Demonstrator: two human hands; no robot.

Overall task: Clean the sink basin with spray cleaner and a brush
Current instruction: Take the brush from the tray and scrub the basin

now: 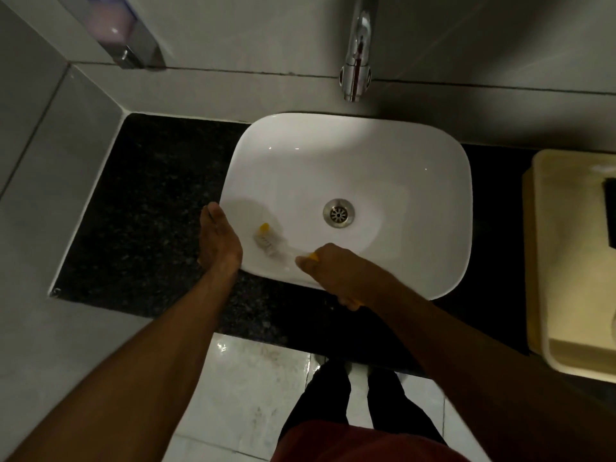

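Note:
A white rounded sink basin [416, 181] sits on a black stone counter, with a metal drain [338, 213] in its middle. My right hand [336, 273] is closed around the handle of a brush with a yellow and clear handle. The brush head [265, 240] has pale bristles and presses against the basin's inner left wall. My left hand [218, 240] lies flat against the basin's outer left rim, fingers together, holding nothing. No spray cleaner bottle is in view.
A chrome tap [356, 65] hangs from the tiled wall above the basin. A soap dispenser [133, 45] is mounted at the upper left. A cream plastic bin [573, 268] stands at the right. The black counter [150, 201] extends left; wet floor tiles lie below.

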